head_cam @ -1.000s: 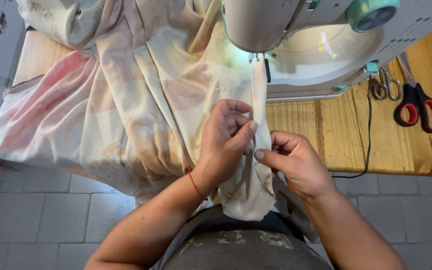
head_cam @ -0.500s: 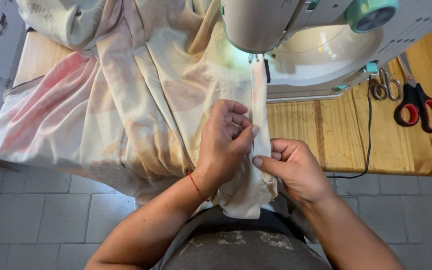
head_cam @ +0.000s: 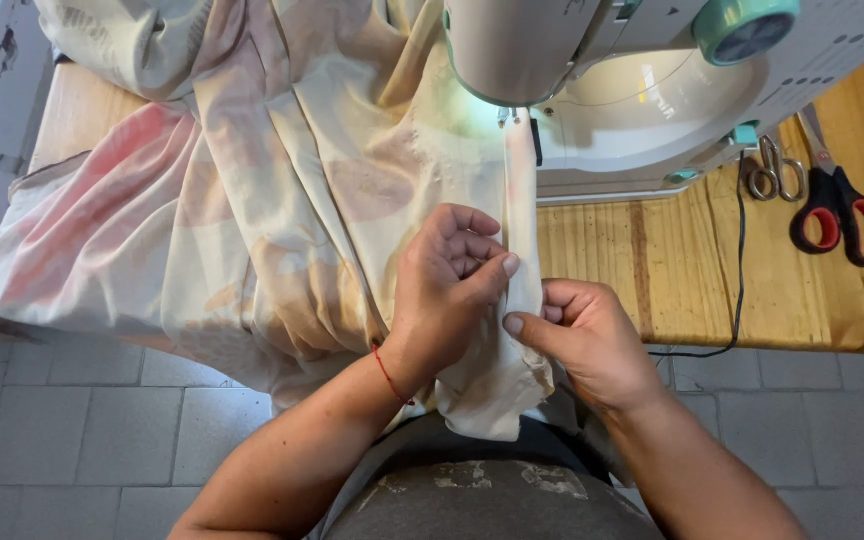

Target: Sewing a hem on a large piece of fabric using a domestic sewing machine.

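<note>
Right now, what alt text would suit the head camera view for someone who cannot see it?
Two bare hands, left hand and right hand, pinch a folded edge of pale cream fabric that runs up under a white sewing machine. On the wooden table to the right lie red-handled scissors and small metal snips.

I count one sewing machine (head_cam: 652, 90) on my one wooden table (head_cam: 632, 260), and one big piece of pale printed fabric (head_cam: 282, 200) spread under it. Two pairs of scissors lie at the right: one small metal pair (head_cam: 774, 170) and one red-and-black pair (head_cam: 837, 210). One black cord (head_cam: 740, 260) runs down the table, and one red thread bracelet (head_cam: 387, 372) circles my wrist.
</note>
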